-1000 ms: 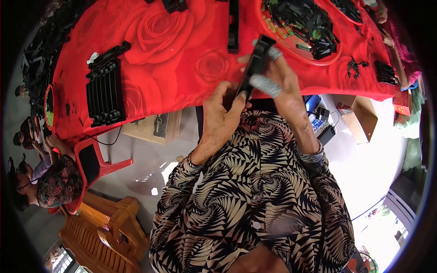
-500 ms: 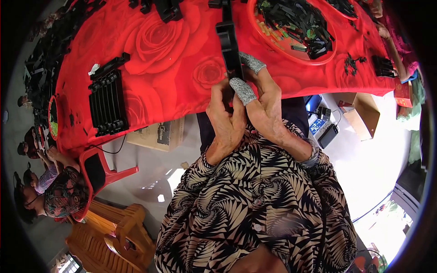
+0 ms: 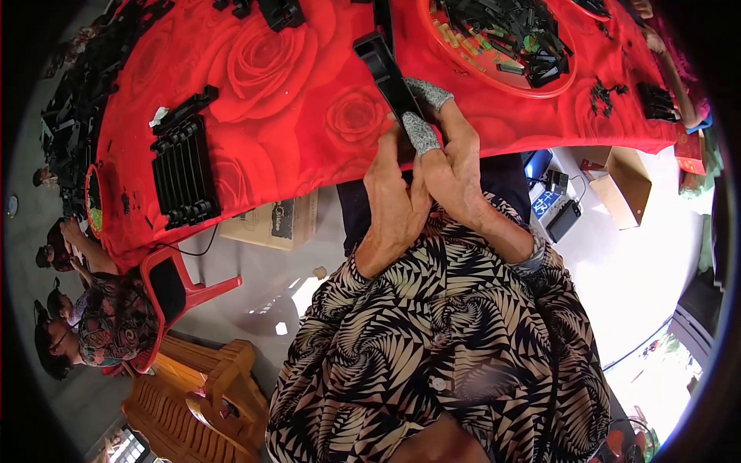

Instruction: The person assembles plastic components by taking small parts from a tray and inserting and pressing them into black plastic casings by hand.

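Note:
A long black plastic part, shaped like a narrow trough, slants up and leftward from between my two hands over the table's near edge. My right hand grips its lower end, with grey speckled covers on the thumb and a finger. Close against it, my left hand has its fingers curled round the same end; its fingertips are partly hidden behind the part. Farther left on the cloth lies a row of similar black parts, side by side, with another black piece above them.
The table wears a red rose-patterned cloth. A red basin of small black pieces stands at the back right. Under the table are a cardboard box and an open carton. Other people sit left, near a red chair.
The upper end of the black part has swung to the left, so it now leans more. Both hands still hold its lower end.

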A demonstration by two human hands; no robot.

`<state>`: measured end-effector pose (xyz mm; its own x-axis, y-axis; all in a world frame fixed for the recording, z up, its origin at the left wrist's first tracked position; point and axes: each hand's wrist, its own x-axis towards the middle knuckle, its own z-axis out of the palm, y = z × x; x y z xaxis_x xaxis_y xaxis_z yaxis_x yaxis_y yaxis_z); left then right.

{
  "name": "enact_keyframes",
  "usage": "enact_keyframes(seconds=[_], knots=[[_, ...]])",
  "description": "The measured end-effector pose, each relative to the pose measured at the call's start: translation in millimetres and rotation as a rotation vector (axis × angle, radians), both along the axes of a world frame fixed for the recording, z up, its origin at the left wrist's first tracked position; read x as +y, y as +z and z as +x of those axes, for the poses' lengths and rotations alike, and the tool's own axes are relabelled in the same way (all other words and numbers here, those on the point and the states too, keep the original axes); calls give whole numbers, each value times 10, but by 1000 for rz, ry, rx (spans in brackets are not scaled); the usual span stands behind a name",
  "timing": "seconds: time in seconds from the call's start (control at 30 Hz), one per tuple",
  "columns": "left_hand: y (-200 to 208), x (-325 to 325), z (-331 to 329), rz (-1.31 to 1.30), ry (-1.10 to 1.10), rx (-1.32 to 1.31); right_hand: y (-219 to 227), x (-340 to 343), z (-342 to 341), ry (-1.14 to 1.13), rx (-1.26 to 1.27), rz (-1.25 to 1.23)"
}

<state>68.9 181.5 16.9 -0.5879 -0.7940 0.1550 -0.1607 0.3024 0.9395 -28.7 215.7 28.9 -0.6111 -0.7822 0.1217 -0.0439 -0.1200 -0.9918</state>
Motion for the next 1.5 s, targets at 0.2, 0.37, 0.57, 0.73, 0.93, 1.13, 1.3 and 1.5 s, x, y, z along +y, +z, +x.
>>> enact_keyframes(seconds=[0.2, 0.37, 0.57, 0.73, 0.93, 1.13, 1.3, 1.5], knots=[[-17, 78, 121, 124, 129, 175, -77, -48, -85, 16, -63, -59], [165, -457, 80, 206, 101, 445, -21, 11, -6, 149, -103, -25], [515, -722, -11, 621, -20, 719, -23, 40, 201, 271, -208, -9], [567, -623, -50, 580, 89, 782, -27, 46, 209, 292, -207, -14], [558, -649, 12, 644, 165, 812, -32, -29, 227, 332, -229, 58], [575, -578, 5, 459, 262, 786, -126, -94, 196, 441, -231, 181], [600, -554, 41, 456, 220, 784, -158, -81, 200, 510, -169, 245], [565, -541, 5, 492, 274, 739, -158, -75, 226, 426, -219, 258]])
